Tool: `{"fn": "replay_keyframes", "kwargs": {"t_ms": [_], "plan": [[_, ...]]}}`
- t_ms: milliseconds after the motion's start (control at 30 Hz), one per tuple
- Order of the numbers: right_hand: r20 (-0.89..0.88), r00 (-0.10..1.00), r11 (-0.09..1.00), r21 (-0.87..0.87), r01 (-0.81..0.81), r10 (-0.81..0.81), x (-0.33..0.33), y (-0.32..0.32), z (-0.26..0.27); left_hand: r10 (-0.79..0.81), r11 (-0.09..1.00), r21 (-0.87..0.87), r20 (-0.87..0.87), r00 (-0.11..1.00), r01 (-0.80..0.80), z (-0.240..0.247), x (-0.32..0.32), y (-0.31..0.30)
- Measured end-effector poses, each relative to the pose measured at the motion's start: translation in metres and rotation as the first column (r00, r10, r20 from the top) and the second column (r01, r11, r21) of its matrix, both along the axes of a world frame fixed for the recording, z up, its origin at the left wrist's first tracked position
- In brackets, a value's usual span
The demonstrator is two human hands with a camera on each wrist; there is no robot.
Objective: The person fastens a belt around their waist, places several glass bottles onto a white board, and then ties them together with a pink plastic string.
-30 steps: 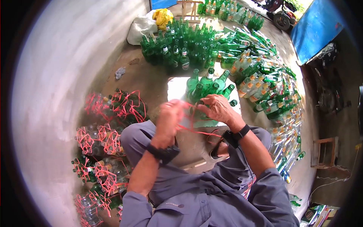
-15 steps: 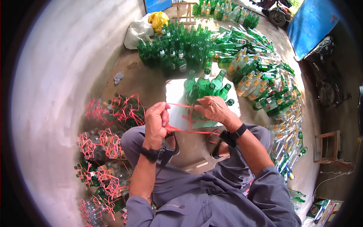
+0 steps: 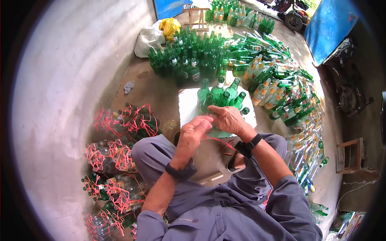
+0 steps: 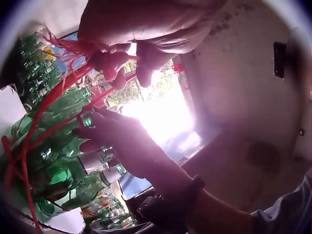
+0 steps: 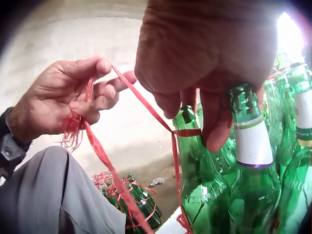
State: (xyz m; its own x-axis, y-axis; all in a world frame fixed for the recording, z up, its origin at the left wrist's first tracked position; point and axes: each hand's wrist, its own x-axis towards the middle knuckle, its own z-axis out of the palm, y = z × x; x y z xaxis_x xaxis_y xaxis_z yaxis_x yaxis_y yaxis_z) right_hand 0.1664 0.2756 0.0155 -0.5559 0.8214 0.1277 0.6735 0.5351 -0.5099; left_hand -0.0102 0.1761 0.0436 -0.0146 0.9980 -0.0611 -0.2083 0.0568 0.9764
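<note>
In the head view, green bottles [image 3: 233, 86] stand grouped on a white board [image 3: 187, 105]. My left hand [image 3: 194, 134] is at their near left side; the right wrist view shows this hand [image 5: 73, 97] pinching red string [image 5: 146, 101] with a frayed end. That string crosses to a bottle neck [image 5: 186, 119] and loops round it. My right hand [image 3: 230, 120] is over the near bottles, and in the right wrist view its curled fingers [image 5: 217, 122] grip among the necks, beside a bottle with a white neck label [image 5: 253, 146]. Its fingertips are partly hidden.
Bundles of bottles tied with red string [image 3: 114, 154] lie at the left. Many green bottles [image 3: 205, 64] stand beyond the board, and piles of loose bottles [image 3: 281, 94] curve down the right side. A white sack [image 3: 148, 41] and a wooden frame [image 3: 350, 156] are farther off.
My left hand first drew back to the left, stretching the string, then came in close to the right hand. The right hand has stayed at the bottle necks with little movement.
</note>
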Motion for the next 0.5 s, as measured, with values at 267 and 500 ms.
{"fn": "replay_keyframes", "kwargs": {"t_ms": [267, 500], "plan": [[-0.057, 0.994, 0.974, 0.211, -0.083, 0.097, 0.006, 0.008, -0.017, 0.015, 1.000, -0.001, 0.067, 0.998, -0.015, -0.018, -0.007, 0.001], [-0.071, 0.987, 0.956, 0.267, -0.122, 0.146, 0.011, 0.012, -0.017, 0.044, 0.999, -0.013, 0.300, 0.953, -0.042, -0.039, -0.015, 0.012]]}}
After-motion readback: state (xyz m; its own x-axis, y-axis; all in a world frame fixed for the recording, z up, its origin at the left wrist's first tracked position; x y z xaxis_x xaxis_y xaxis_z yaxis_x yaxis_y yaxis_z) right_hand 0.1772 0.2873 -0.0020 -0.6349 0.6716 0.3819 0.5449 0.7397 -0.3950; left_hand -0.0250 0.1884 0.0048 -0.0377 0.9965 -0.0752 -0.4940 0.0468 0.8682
